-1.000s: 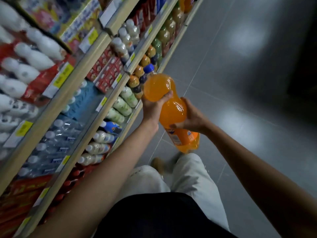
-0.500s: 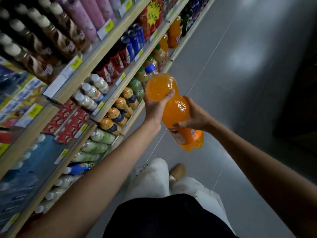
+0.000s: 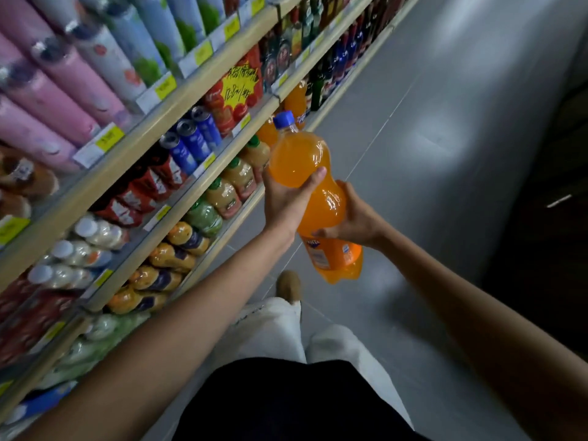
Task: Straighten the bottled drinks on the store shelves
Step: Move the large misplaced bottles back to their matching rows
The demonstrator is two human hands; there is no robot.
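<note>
A large orange soda bottle [image 3: 321, 202] with a blue cap and an orange label is held in the aisle, tilted with its cap toward the shelves. My left hand [image 3: 286, 202] grips its upper bulge from the left, thumb across the front. My right hand [image 3: 356, 218] grips its waist from the right, just above the label. More orange soda bottles [image 3: 296, 100] stand on the bottom shelf ahead, next to dark bottles [image 3: 321, 87].
Wooden-edged shelves [image 3: 178, 100] run along the left, full of juice bottles [image 3: 235, 176], blue cans [image 3: 197, 138], red packs and pink and blue tall bottles [image 3: 63, 87]. A yellow price sign [image 3: 240, 84] hangs on the middle shelf. Grey tiled floor [image 3: 429, 154] lies to the right; my legs are below.
I have walked forward along the aisle, so the shelves slid back past me. The orange bottle stays held in both hands in the same pose.
</note>
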